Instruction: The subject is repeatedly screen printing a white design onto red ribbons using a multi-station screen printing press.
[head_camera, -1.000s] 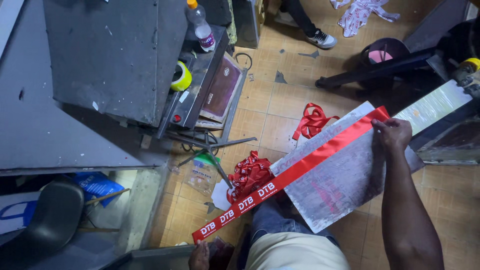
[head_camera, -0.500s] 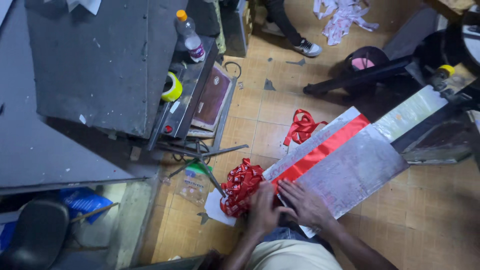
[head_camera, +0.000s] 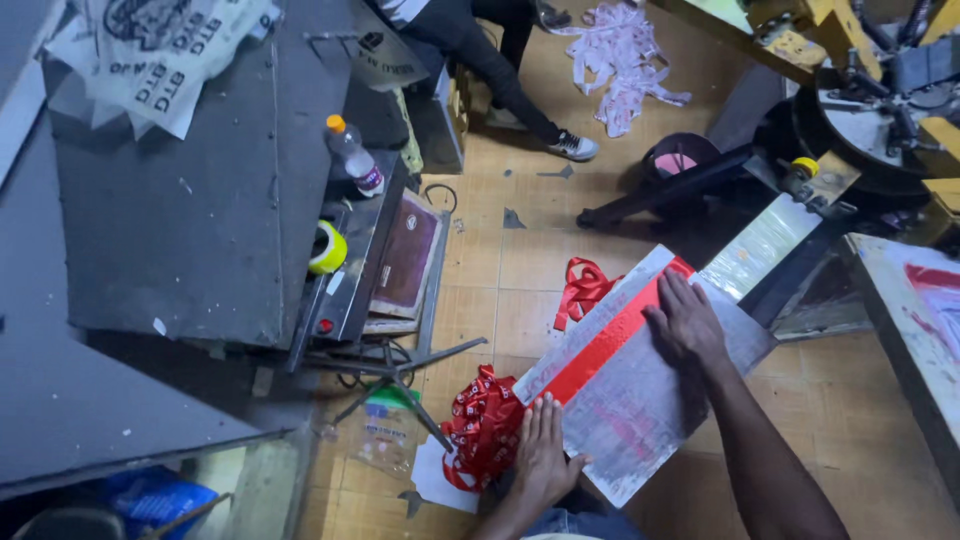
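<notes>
Here, in the head view, I see my left hand (head_camera: 545, 450) flat, fingers together, on the near end of the grey rectangular metal board (head_camera: 640, 410). My right hand (head_camera: 685, 322) is spread flat at its far edge, touching the long red ribbon strip (head_camera: 605, 345), which runs diagonally between both palms.

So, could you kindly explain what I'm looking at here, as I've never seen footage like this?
This is one view from a camera worn on a person's head, looking down at their own bare hands. The left hand and the right hand both lie flat, fingers open, on a grey metal board that carries a long red ribbon strip. Neither hand grips anything. Beside the left hand lies a bundle of red printed ribbon on the tan tiled floor. Another person's leg and shoe show at the top.
</notes>
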